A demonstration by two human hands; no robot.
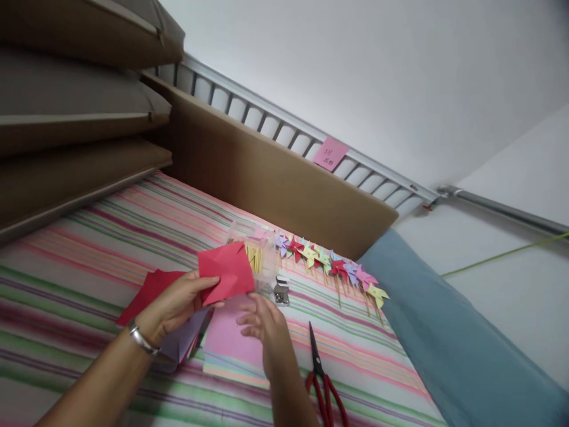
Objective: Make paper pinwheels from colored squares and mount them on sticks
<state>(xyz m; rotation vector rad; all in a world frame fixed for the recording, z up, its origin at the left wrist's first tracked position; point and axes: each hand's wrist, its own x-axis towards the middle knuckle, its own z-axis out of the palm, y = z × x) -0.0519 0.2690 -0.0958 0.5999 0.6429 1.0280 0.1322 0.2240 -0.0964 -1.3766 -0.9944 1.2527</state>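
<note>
My left hand, with a silver bracelet at the wrist, pinches a red paper square that has slits cut in from its corners. Just right of the square, my right hand has its fingers apart and slightly curled, close to the paper's lower right corner. Below both hands lies a stack of pastel paper, pink on top. More red paper and some lilac paper lie partly under my left hand and forearm. Red-handled scissors rest closed to the right.
A clear plastic box of thin wooden sticks stands behind, beside a small container of metal bits. Several paper pinwheels on sticks lie in a row. Cardboard leans against the radiator; stacked brown boards rise at left.
</note>
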